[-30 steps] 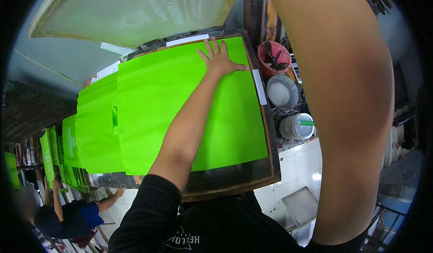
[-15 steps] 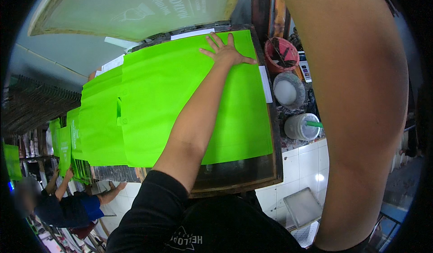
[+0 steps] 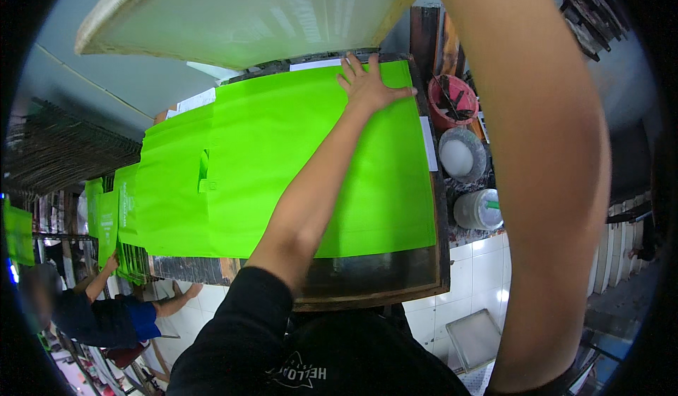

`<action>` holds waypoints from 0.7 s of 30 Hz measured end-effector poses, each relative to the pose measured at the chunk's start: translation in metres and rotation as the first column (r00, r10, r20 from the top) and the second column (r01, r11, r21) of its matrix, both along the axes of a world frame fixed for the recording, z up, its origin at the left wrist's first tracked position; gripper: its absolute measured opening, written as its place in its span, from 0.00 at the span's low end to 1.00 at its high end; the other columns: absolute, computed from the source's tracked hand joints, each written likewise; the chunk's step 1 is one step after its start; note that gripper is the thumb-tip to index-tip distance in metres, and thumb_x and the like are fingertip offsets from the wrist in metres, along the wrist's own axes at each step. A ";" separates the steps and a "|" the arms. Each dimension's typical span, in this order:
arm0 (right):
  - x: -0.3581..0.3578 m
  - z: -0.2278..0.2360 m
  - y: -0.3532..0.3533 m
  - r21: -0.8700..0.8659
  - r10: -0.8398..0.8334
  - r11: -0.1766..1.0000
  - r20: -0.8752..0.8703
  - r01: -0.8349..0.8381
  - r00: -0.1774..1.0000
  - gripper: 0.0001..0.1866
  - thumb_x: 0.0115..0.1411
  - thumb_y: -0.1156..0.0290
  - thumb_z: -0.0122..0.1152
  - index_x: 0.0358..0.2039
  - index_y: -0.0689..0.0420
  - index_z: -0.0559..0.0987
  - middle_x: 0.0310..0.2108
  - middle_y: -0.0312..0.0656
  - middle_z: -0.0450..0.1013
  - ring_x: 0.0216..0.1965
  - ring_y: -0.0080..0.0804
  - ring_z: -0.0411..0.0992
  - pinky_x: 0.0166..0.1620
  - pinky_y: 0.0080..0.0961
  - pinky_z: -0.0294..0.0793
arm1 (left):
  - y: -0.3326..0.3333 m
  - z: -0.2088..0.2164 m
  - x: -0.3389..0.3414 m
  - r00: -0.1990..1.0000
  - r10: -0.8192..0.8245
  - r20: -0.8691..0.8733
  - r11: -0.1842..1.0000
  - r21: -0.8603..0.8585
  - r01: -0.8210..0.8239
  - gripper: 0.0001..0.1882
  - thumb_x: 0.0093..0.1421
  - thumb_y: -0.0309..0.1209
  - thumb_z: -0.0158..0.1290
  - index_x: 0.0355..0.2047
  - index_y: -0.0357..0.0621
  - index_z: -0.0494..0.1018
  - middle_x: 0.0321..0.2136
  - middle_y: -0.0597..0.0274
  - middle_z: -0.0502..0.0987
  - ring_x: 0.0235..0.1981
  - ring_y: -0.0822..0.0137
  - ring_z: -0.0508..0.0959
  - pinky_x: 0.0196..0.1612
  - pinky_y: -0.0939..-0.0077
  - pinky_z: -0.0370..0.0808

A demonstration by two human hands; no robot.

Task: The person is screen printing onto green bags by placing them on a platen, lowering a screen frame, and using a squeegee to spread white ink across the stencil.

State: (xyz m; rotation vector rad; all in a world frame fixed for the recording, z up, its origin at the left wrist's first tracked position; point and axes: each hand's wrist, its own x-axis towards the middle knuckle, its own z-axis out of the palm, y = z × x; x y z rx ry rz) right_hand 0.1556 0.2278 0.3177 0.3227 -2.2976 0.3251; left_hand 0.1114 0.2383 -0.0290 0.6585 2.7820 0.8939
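A bright green fabric bag lies flat on a dark-framed board. My left hand rests open on its far right corner, fingers spread, palm down. To the left the green material continues, with a small cut-out slot in it. Above the far edge a large pale mesh screen in a wooden frame stands tilted up. My right arm reaches up past the screen's right side and leaves the picture at the top, so my right hand is out of sight.
To the right stand a pink bucket holding dark sticks, a bowl of white stuff and a whitish tub with a green handle. At the lower left a co-worker handles green bags beside a dark rack.
The view has shifted, and the scene sits slightly further right. The raised screen shows at a different tilt, its pale lettering now barely visible. My left hand stays flat on the same corner.
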 end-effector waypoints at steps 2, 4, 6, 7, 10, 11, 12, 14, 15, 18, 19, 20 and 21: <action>0.037 -0.001 -0.005 -0.098 -0.006 0.995 0.212 0.028 0.977 0.17 0.64 0.61 0.60 0.37 0.63 0.85 0.38 0.54 0.81 0.38 0.46 0.80 0.47 0.42 0.79 | -0.037 0.028 0.030 0.991 -0.111 0.072 0.844 0.533 0.056 0.52 0.54 0.60 0.63 0.68 0.39 0.56 0.63 0.31 0.62 0.64 0.42 0.64 0.65 0.44 0.61; 0.063 -0.025 -0.001 -0.083 -0.042 0.995 0.219 0.062 0.975 0.17 0.64 0.59 0.60 0.35 0.61 0.85 0.33 0.50 0.81 0.33 0.43 0.79 0.41 0.42 0.79 | -0.093 0.074 0.076 0.946 -0.298 0.129 0.506 0.862 0.042 0.37 0.65 0.50 0.56 0.63 0.35 0.60 0.50 0.39 0.77 0.51 0.51 0.80 0.58 0.56 0.73; 0.080 -0.061 -0.012 -0.024 -0.056 0.998 0.178 0.061 0.982 0.14 0.62 0.59 0.62 0.33 0.58 0.83 0.29 0.48 0.80 0.32 0.45 0.78 0.37 0.42 0.78 | -0.167 0.099 0.119 0.973 -0.226 0.056 0.357 0.934 0.029 0.31 0.69 0.45 0.53 0.61 0.33 0.61 0.45 0.42 0.81 0.42 0.55 0.83 0.54 0.60 0.76; 0.088 -0.088 -0.024 0.030 -0.053 0.998 0.132 0.049 0.990 0.12 0.59 0.60 0.63 0.33 0.56 0.82 0.29 0.48 0.79 0.33 0.49 0.79 0.36 0.43 0.77 | -0.204 0.097 0.140 0.989 -0.144 0.038 0.275 0.961 0.003 0.30 0.69 0.45 0.53 0.59 0.33 0.62 0.45 0.41 0.80 0.40 0.57 0.84 0.51 0.60 0.77; 0.160 -0.156 -0.049 -0.128 0.065 0.991 0.254 -0.033 0.965 0.11 0.62 0.61 0.62 0.35 0.56 0.81 0.29 0.50 0.79 0.32 0.48 0.79 0.35 0.43 0.78 | -0.278 0.085 0.213 0.939 -0.198 0.282 0.320 0.924 -0.209 0.20 0.68 0.41 0.55 0.45 0.32 0.73 0.34 0.45 0.83 0.31 0.61 0.83 0.43 0.66 0.79; 0.180 -0.184 -0.052 -0.213 0.129 0.975 0.277 -0.070 0.952 0.11 0.63 0.62 0.61 0.36 0.57 0.81 0.29 0.50 0.79 0.33 0.47 0.80 0.35 0.42 0.78 | -0.297 0.067 0.233 0.860 -0.208 0.466 0.448 0.827 -0.340 0.17 0.67 0.39 0.56 0.40 0.33 0.76 0.30 0.47 0.83 0.29 0.62 0.82 0.39 0.68 0.79; 0.194 -0.209 -0.055 -0.214 0.164 0.971 0.291 -0.103 0.942 0.10 0.63 0.63 0.61 0.36 0.57 0.80 0.29 0.49 0.79 0.31 0.46 0.79 0.34 0.43 0.77 | -0.301 0.051 0.254 0.817 -0.167 0.552 0.471 0.773 -0.425 0.16 0.67 0.38 0.57 0.37 0.33 0.78 0.28 0.50 0.83 0.27 0.65 0.82 0.36 0.71 0.78; 0.210 -0.259 -0.058 -0.180 0.180 0.976 0.379 -0.119 0.908 0.10 0.63 0.63 0.61 0.34 0.56 0.78 0.27 0.46 0.78 0.30 0.45 0.78 0.34 0.42 0.77 | -0.300 0.013 0.274 0.747 -0.123 0.653 0.524 0.682 -0.510 0.16 0.67 0.37 0.58 0.33 0.33 0.80 0.25 0.52 0.83 0.24 0.68 0.81 0.32 0.75 0.77; 0.214 -0.279 -0.059 -0.145 0.160 0.984 0.447 -0.105 0.880 0.10 0.63 0.62 0.61 0.32 0.56 0.77 0.26 0.45 0.77 0.29 0.44 0.78 0.35 0.42 0.77 | -0.298 -0.005 0.279 0.731 -0.118 0.672 0.558 0.654 -0.510 0.16 0.67 0.37 0.58 0.33 0.33 0.80 0.25 0.53 0.83 0.23 0.69 0.81 0.31 0.75 0.77; 0.209 -0.315 -0.071 0.040 0.094 0.991 0.458 -0.126 0.884 0.13 0.60 0.61 0.65 0.32 0.59 0.79 0.27 0.47 0.77 0.31 0.47 0.77 0.34 0.40 0.76 | -0.299 -0.025 0.286 0.655 -0.087 0.750 0.583 0.572 -0.577 0.15 0.66 0.36 0.60 0.28 0.35 0.79 0.20 0.58 0.80 0.18 0.73 0.77 0.23 0.79 0.72; 0.204 -0.314 -0.071 0.045 0.107 0.989 0.464 -0.144 0.879 0.13 0.60 0.60 0.66 0.32 0.59 0.79 0.27 0.46 0.77 0.31 0.46 0.77 0.34 0.40 0.75 | -0.299 -0.027 0.287 0.620 -0.081 0.780 0.589 0.539 -0.602 0.15 0.65 0.36 0.61 0.28 0.35 0.79 0.19 0.59 0.80 0.17 0.74 0.77 0.22 0.81 0.71; 0.196 -0.311 -0.069 0.051 0.116 0.986 0.470 -0.159 0.875 0.14 0.60 0.60 0.66 0.31 0.59 0.79 0.26 0.46 0.77 0.32 0.46 0.77 0.34 0.40 0.75 | -0.297 -0.027 0.287 0.622 -0.071 0.780 0.551 0.550 -0.627 0.15 0.64 0.35 0.63 0.26 0.36 0.78 0.17 0.61 0.78 0.14 0.75 0.75 0.18 0.83 0.68; 0.192 -0.309 -0.066 0.057 0.124 0.984 0.476 -0.171 0.871 0.15 0.59 0.59 0.66 0.31 0.59 0.79 0.26 0.46 0.76 0.32 0.45 0.77 0.34 0.40 0.75 | -0.297 -0.026 0.287 0.617 -0.067 0.784 0.560 0.541 -0.627 0.15 0.64 0.35 0.62 0.25 0.37 0.77 0.17 0.61 0.78 0.14 0.74 0.74 0.18 0.82 0.69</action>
